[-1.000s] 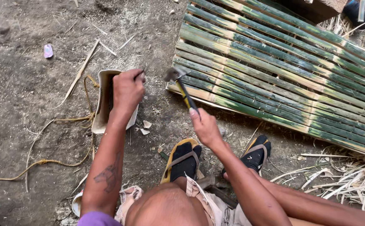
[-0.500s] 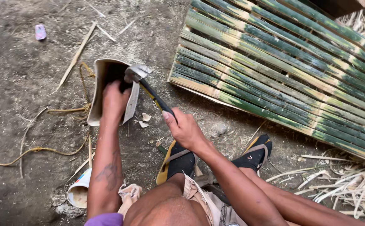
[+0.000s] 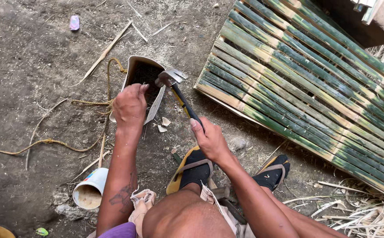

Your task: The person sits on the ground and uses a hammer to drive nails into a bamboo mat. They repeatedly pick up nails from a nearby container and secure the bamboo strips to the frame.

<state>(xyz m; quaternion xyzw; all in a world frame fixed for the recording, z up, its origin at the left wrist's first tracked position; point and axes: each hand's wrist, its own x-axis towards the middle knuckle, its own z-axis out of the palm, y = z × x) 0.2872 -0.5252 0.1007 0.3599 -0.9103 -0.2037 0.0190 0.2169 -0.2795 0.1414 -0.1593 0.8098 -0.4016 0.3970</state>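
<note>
My left hand (image 3: pixel 130 105) reaches into the open mouth of a pale box-like container (image 3: pixel 134 66) lying on the dirt, fingers curled inside it; what they hold is hidden. My right hand (image 3: pixel 209 141) grips the black-and-yellow handle of a claw hammer (image 3: pixel 174 83), whose metal head hovers at the container's right rim. A panel of split green bamboo slats (image 3: pixel 306 83) lies on the ground to the right of the hammer.
A frayed rope (image 3: pixel 68 141) curls over the dirt at left. A white cup (image 3: pixel 90 189) lies by my left elbow. My feet in black-and-yellow sandals (image 3: pixel 192 169) rest below the hammer. Bamboo slivers and dry shavings (image 3: pixel 368 216) lie scattered at lower right.
The hammer swung from over the bamboo panel's corner leftward to the container's rim. My left hand stayed at the container's mouth.
</note>
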